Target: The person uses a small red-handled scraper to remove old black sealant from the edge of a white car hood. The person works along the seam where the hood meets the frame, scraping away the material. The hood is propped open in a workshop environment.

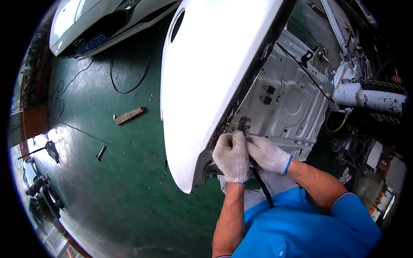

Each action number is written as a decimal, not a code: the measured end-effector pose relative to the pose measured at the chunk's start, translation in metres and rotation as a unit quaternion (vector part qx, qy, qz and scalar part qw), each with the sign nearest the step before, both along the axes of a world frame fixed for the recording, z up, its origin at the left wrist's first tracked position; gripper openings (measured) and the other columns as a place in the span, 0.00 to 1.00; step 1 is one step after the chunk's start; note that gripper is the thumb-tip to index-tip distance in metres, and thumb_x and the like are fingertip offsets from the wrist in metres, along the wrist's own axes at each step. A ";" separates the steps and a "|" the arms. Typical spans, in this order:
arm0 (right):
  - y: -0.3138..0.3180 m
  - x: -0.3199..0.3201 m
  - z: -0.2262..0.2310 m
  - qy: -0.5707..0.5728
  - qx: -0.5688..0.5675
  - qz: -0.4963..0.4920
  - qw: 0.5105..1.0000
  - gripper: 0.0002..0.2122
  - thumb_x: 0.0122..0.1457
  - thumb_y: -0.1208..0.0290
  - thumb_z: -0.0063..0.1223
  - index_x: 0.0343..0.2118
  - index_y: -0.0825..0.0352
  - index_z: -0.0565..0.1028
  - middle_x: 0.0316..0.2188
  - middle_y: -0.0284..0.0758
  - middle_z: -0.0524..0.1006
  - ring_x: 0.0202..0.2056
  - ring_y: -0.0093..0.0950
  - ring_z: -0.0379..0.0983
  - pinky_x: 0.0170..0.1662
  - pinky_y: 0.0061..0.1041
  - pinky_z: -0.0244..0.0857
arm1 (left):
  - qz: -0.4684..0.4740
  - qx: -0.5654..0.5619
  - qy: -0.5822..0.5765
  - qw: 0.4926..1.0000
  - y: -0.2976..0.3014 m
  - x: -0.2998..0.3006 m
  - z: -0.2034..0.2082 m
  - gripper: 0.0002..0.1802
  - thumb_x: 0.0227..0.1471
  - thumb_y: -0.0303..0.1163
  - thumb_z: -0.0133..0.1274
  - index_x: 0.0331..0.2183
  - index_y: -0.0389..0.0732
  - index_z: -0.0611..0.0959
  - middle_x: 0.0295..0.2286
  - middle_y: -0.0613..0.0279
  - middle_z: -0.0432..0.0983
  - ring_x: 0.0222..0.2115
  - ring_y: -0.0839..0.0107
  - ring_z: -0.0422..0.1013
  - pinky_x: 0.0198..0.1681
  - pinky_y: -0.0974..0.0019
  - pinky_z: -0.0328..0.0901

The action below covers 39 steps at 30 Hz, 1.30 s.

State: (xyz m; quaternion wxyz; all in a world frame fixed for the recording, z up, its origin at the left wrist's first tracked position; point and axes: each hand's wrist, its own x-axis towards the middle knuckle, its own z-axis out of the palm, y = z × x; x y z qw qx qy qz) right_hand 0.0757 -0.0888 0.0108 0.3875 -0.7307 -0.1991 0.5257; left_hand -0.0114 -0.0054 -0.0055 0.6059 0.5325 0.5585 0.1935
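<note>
A large white car body panel [206, 69] fills the middle, its dark edge [254, 69] scraped and chipped along its length. At the lower end of that edge, both my hands work close together in pale knit gloves. My left hand [232, 157] is closed with its fingertips at the edge; what they pinch is hidden. Beside it, my right hand [269, 155] is closed around a black tool [244, 124], whose head sticks up beyond the fingers. From below the gloves a black cord [263, 188] runs down over my clothes. The tool's exact kind is hidden.
To the right lies the bare inner metal of the car body [292, 103]. Beyond it stands a white post [370, 96] with chains. On the green floor [129, 193] are a rusty block [129, 116], a small metal tool [101, 153] and cables. Another white car [99, 26] stands far left.
</note>
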 end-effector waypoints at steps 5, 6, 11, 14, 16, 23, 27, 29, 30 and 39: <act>0.008 0.021 0.001 -0.003 -0.032 0.030 0.999 0.19 0.73 0.61 0.43 0.47 0.75 0.76 0.40 0.55 0.80 0.44 0.47 0.78 0.51 0.39 0.70 | -0.007 0.063 -0.005 0.998 0.005 0.017 0.000 0.14 0.59 0.32 0.61 0.27 0.29 0.84 0.20 0.59 0.79 0.23 0.77 0.69 0.29 0.66 0.68; 0.005 0.017 -0.003 -0.010 -0.015 0.018 1.000 0.19 0.73 0.60 0.43 0.47 0.75 0.76 0.39 0.55 0.81 0.43 0.47 0.78 0.50 0.39 0.70 | -0.013 0.065 0.015 0.998 0.004 0.016 0.001 0.15 0.59 0.32 0.62 0.27 0.29 0.85 0.20 0.60 0.79 0.23 0.77 0.69 0.30 0.66 0.68; 0.012 0.008 0.013 0.069 -0.109 0.011 0.992 0.21 0.73 0.58 0.42 0.44 0.76 0.77 0.34 0.54 0.81 0.39 0.47 0.79 0.46 0.40 0.72 | 0.012 0.003 0.011 1.000 0.004 0.001 0.004 0.15 0.57 0.32 0.62 0.26 0.27 0.84 0.20 0.61 0.78 0.23 0.78 0.69 0.29 0.66 0.67; 0.015 0.010 0.006 0.022 -0.058 0.012 0.998 0.20 0.73 0.58 0.42 0.44 0.75 0.77 0.35 0.54 0.81 0.40 0.48 0.80 0.46 0.41 0.72 | 0.013 0.052 0.006 0.999 0.008 0.005 0.002 0.16 0.58 0.33 0.62 0.26 0.28 0.84 0.19 0.61 0.77 0.22 0.78 0.69 0.28 0.67 0.67; 0.009 0.002 -0.004 -0.028 0.004 -0.001 1.000 0.20 0.73 0.59 0.42 0.44 0.74 0.77 0.36 0.55 0.81 0.42 0.49 0.80 0.46 0.41 0.71 | -0.027 0.075 0.034 0.996 0.012 0.008 -0.002 0.16 0.57 0.34 0.62 0.26 0.29 0.85 0.18 0.60 0.77 0.22 0.77 0.69 0.28 0.65 0.67; -0.002 -0.042 -0.016 0.006 -0.085 0.048 0.995 0.19 0.73 0.60 0.40 0.48 0.73 0.76 0.41 0.58 0.80 0.49 0.55 0.76 0.52 0.43 0.70 | -0.001 0.024 0.050 0.998 -0.005 -0.045 -0.022 0.16 0.58 0.33 0.62 0.25 0.28 0.84 0.19 0.62 0.78 0.22 0.79 0.70 0.28 0.68 0.67; -0.002 -0.026 -0.008 -0.013 0.002 0.014 1.000 0.18 0.73 0.62 0.43 0.50 0.73 0.76 0.42 0.55 0.80 0.47 0.51 0.78 0.50 0.41 0.71 | -0.026 0.038 0.003 0.999 0.006 -0.025 0.007 0.13 0.59 0.31 0.62 0.28 0.29 0.85 0.20 0.63 0.78 0.23 0.80 0.70 0.29 0.70 0.66; 0.000 -0.024 -0.016 -0.050 0.031 -0.019 0.998 0.17 0.73 0.62 0.43 0.48 0.74 0.76 0.40 0.53 0.81 0.45 0.44 0.80 0.49 0.39 0.71 | -0.040 0.068 0.003 0.997 0.010 -0.018 -0.005 0.14 0.60 0.32 0.62 0.28 0.30 0.85 0.20 0.64 0.78 0.23 0.79 0.69 0.28 0.68 0.66; 0.003 -0.019 -0.015 -0.027 0.008 -0.019 0.999 0.18 0.73 0.62 0.43 0.48 0.74 0.75 0.39 0.52 0.81 0.44 0.42 0.80 0.49 0.39 0.70 | -0.042 0.065 -0.001 0.997 0.012 -0.015 -0.007 0.14 0.60 0.33 0.62 0.28 0.30 0.85 0.19 0.64 0.78 0.23 0.79 0.69 0.28 0.68 0.67; 0.000 -0.057 -0.035 -0.066 0.011 -0.028 0.997 0.18 0.74 0.63 0.39 0.48 0.75 0.74 0.43 0.60 0.79 0.48 0.56 0.76 0.52 0.46 0.69 | -0.060 0.013 0.034 0.998 0.018 -0.031 -0.010 0.16 0.58 0.35 0.62 0.28 0.29 0.86 0.20 0.61 0.80 0.24 0.78 0.71 0.30 0.67 0.68</act>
